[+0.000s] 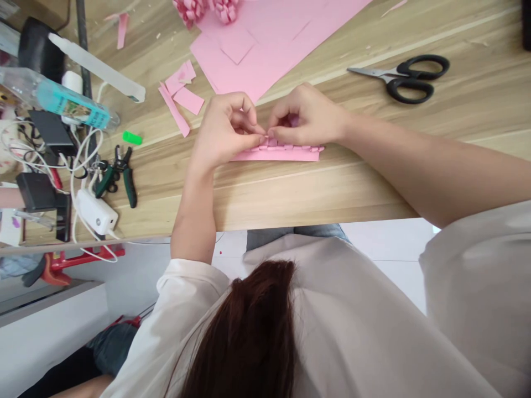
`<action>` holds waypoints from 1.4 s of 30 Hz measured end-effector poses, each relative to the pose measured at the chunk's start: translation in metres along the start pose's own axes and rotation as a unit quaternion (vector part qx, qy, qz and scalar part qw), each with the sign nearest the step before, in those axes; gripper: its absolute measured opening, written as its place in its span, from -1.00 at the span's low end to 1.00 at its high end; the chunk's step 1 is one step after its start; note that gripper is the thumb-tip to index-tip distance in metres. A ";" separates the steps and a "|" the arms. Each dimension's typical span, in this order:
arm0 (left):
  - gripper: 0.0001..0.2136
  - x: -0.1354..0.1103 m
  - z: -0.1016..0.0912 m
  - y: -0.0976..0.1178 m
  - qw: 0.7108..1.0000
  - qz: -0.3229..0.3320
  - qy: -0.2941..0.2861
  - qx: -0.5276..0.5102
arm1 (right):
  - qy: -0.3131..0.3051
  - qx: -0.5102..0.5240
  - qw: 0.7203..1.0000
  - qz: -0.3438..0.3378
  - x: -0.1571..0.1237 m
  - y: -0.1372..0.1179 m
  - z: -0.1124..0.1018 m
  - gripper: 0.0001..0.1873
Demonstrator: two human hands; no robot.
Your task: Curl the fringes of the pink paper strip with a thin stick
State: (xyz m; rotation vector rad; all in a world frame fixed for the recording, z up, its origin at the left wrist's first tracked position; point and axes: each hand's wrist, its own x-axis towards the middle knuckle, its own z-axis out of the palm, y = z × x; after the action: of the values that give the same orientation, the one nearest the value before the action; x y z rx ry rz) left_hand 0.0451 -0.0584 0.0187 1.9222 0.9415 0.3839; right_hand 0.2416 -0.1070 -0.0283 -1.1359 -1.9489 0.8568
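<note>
A long pink paper strip (pixel 286 153) with a fringed, folded top edge lies on the wooden table (pixel 290 193) in front of me. My left hand (pixel 224 130) pinches the strip's fringe at its left part, fingers curled. My right hand (pixel 305 116) pinches the same fringe just beside it, fingertips almost touching the left hand's. Both hands rest on the table over the strip.
Large pink sheets (pixel 269 38) and pink scraps (pixel 182 94) lie beyond the hands, with pink curled pieces (pixel 205 10) at the far edge. Black scissors (pixel 406 77) lie at the right. Green-handled pliers (pixel 120 177), cables, a white adapter (pixel 96 216) and a bottle (pixel 62 99) crowd the left.
</note>
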 end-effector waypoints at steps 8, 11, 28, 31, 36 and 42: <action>-0.71 0.003 -0.001 -0.004 0.999 0.014 -0.008 0.031 | -0.002 -0.009 1.000 0.004 0.001 -0.001 0.000 -0.79; -0.74 0.002 -0.003 -0.002 0.999 0.017 -0.021 0.046 | 0.008 0.005 1.000 0.011 0.001 -0.003 0.000 -0.80; -0.72 0.003 0.001 -0.004 0.999 -0.024 -0.026 0.018 | -0.004 -0.019 1.000 0.006 0.003 0.004 0.001 -0.77; -0.69 0.003 0.002 -0.004 0.999 -0.033 -0.028 0.007 | 0.010 -0.019 1.000 -0.003 0.003 0.005 0.002 -0.77; -0.65 0.004 0.001 -0.006 0.999 -0.036 -0.033 0.008 | 0.001 -0.032 0.999 -0.005 0.004 0.009 0.004 -0.84; -0.69 0.006 0.000 -0.009 0.998 -0.043 -0.048 -0.012 | 0.001 -0.003 1.000 0.005 0.005 0.010 0.004 -0.93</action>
State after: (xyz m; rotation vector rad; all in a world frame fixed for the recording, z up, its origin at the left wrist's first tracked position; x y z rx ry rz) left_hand 0.0446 -0.0518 0.0101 1.8542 0.9491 0.2496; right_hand 0.2408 -0.0993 -0.0371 -1.1522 -1.9463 0.8543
